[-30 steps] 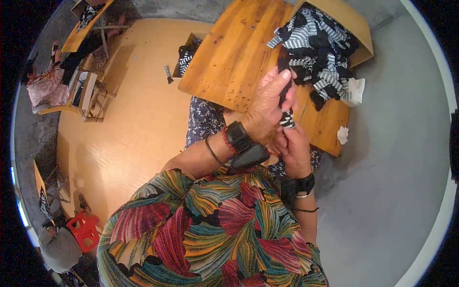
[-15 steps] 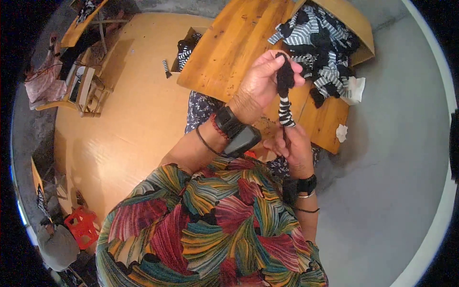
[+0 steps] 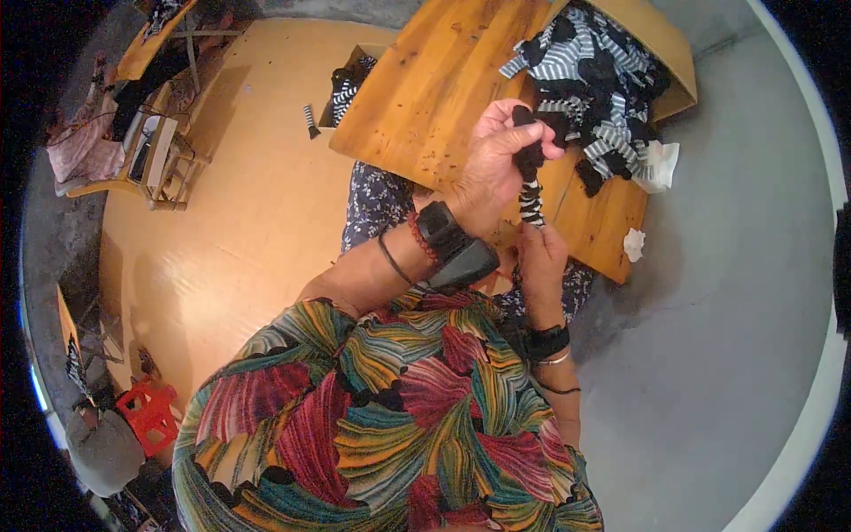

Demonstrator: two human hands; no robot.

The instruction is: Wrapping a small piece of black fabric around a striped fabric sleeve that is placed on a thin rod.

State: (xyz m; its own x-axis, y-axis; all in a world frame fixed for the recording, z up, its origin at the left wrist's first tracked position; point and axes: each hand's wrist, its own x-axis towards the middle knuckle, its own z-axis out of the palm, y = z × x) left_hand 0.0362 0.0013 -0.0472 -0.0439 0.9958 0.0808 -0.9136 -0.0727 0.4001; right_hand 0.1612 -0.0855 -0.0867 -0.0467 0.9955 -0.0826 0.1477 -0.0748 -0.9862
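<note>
Between my two hands a narrow black-and-white striped knitted piece (image 3: 531, 204) is stretched lengthwise; whether it is a sock or a glove I cannot tell. My left hand (image 3: 496, 160) is closed round its black upper end, thumb on top. Lower down, my right hand (image 3: 542, 251) pinches the striped lower end, its fingertips partly hidden. Just beyond my left hand, a heap of similar striped and black knitted pieces (image 3: 589, 75) spills from a cardboard box (image 3: 675, 53) onto the wooden table (image 3: 417, 97).
Left of the table, a smaller carton (image 3: 372, 50) holds more striped pieces, with a single piece (image 3: 309, 121) on the floor beside it. White paper (image 3: 658, 167) and a white scrap (image 3: 633, 245) lie at the table's right side. A red plastic stool (image 3: 149, 417) stands lower left.
My right hand has moved up slightly, and its fingers have closed together at the lower end of the knitted piece. My left hand has shifted slightly down, its thumb still across the black end.
</note>
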